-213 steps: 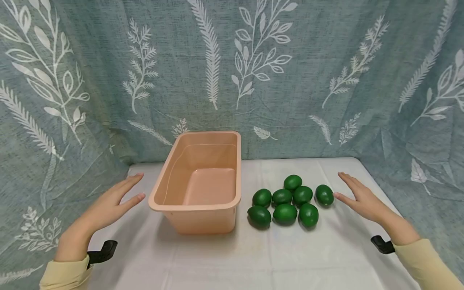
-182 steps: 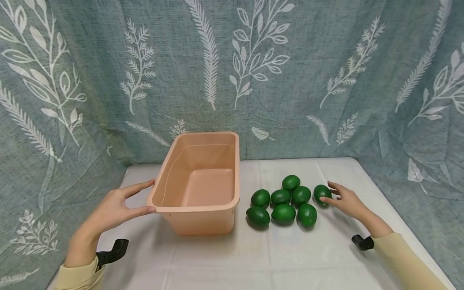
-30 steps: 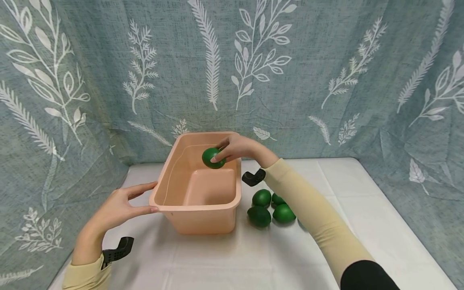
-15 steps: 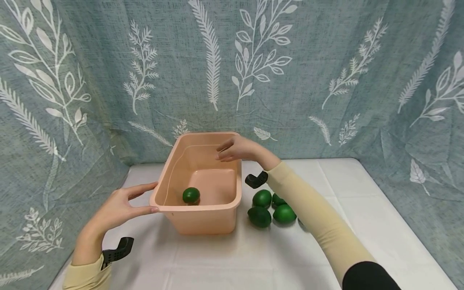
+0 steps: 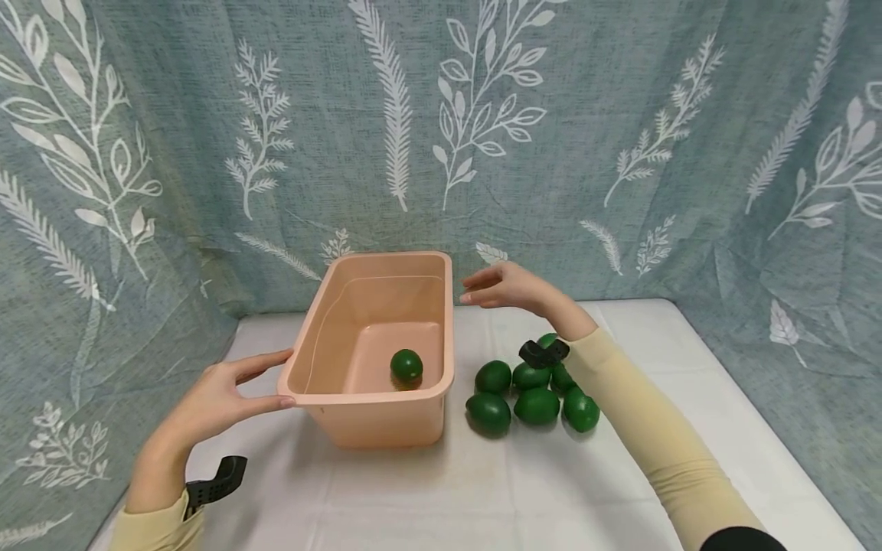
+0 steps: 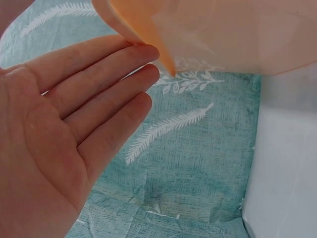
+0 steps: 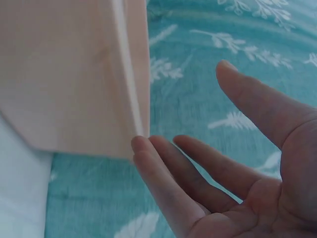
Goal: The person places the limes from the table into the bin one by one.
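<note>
A peach-coloured plastic bin (image 5: 375,399) stands left of centre, with one dark green, oval, lime-like fruit (image 5: 406,366) on its floor near the front right. My left hand (image 5: 220,394) rests its fingertips and thumb at the bin's left rim; in the left wrist view its fingers (image 6: 94,84) lie straight against the bin edge. Just outside the bin's right rim hovers my right hand (image 5: 513,288), holding nothing, its fingers loosely bent and thumb apart in the right wrist view. Several more green fruits (image 5: 537,406) lie grouped right of the bin, partly covered by the right forearm and wrist camera.
A white cloth (image 5: 413,497) covers the table. Behind and at both sides hangs a teal curtain (image 5: 331,153) with white leaf prints, close behind the bin. The right sleeve (image 5: 648,428) reaches across the table's right half.
The right hand lowered a green fruit into the bin and let it go; the fruit rolled right along the floor. That hand has since moved right, out over the rim. The left hand stays put.
</note>
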Available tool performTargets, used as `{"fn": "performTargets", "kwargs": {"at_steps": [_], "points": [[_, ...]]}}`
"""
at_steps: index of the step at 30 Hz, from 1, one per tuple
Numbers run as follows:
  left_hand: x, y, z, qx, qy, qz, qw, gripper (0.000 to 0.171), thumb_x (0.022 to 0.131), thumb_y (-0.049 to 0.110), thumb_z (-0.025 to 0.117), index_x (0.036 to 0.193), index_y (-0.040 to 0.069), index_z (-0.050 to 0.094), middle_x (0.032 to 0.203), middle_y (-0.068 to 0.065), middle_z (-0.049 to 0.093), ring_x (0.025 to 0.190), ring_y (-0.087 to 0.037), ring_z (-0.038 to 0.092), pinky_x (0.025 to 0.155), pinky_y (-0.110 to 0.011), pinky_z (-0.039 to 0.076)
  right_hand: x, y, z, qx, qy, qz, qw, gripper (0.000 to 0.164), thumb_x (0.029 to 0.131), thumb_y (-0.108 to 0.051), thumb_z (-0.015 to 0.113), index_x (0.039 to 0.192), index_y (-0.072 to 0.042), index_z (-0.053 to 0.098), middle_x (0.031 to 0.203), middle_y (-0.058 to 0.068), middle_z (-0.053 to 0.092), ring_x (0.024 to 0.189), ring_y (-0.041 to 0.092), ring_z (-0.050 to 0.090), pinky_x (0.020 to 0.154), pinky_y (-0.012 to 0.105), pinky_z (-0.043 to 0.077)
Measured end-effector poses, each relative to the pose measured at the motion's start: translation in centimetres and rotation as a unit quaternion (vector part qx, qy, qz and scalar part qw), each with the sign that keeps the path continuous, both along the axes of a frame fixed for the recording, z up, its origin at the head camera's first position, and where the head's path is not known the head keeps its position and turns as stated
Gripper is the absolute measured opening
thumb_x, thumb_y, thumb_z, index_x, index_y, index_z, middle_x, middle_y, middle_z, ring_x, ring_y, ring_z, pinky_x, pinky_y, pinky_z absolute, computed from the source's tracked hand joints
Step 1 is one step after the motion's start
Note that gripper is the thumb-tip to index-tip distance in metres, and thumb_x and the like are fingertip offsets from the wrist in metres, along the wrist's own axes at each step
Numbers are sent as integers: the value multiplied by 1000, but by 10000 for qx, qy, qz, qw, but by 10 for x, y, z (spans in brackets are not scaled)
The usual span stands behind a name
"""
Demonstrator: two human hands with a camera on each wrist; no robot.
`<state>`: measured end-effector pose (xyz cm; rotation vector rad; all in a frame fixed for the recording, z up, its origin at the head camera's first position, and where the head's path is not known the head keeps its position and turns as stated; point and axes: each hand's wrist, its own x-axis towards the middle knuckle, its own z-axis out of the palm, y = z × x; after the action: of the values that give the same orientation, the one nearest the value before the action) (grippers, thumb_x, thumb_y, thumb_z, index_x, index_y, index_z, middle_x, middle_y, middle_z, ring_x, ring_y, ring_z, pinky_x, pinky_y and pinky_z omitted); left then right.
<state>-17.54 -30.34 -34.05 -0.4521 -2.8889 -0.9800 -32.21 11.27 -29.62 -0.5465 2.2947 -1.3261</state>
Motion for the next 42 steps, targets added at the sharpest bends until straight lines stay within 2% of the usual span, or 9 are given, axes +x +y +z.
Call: {"fn": "performTargets", "kwargs": {"at_steps": [5, 13, 23, 32, 42], "points": [[-1, 1, -1, -20, 18, -6, 10000, 63, 80, 42, 75, 136, 24, 54, 136, -3, 55, 126, -39, 49, 94, -57, 46, 10, 27, -7, 429, 323, -226, 9983, 57, 88, -35, 68, 137, -12, 51, 136, 10, 54, 121, 27, 55, 98, 39, 50], [-1, 2, 0, -43, -15, 37, 10000, 64, 79, 44, 75, 136, 25, 54, 136, -2, 55, 127, -39, 48, 93, -59, 45, 29, 66, -21, 793, 554, -377, 9946, 59, 90, -35, 65, 139, -7, 48, 136, 15, 54, 126, 32, 50, 103, 47, 45], [1, 2, 2, -125, 25, 52, 9999, 64, 79, 43, 75, 136, 24, 54, 136, -5, 55, 126, -41, 48, 91, -60, 45, 53, 101, -45, 937, 755, -724, 9901, 64, 87, -41, 67, 136, -5, 51, 133, 18, 56, 124, 36, 51, 100, 47, 47], [2, 1, 2, -174, 24, 98, 9998, 63, 79, 44, 75, 136, 26, 54, 135, -3, 56, 126, -39, 48, 91, -59, 45, 73, 127, -66, 1047, 612, -1097, 9865, 68, 87, -44, 66, 138, -3, 48, 136, 20, 52, 123, 39, 51, 95, 47, 49], [2, 2, 3, -197, 14, 101, 9998, 64, 79, 44, 75, 135, 25, 54, 135, -4, 56, 125, -39, 48, 90, -59, 45, 91, 151, -94, 1113, 497, -1464, 9817, 71, 85, -46, 68, 137, -2, 48, 133, 20, 54, 120, 38, 54, 93, 48, 51]]}}
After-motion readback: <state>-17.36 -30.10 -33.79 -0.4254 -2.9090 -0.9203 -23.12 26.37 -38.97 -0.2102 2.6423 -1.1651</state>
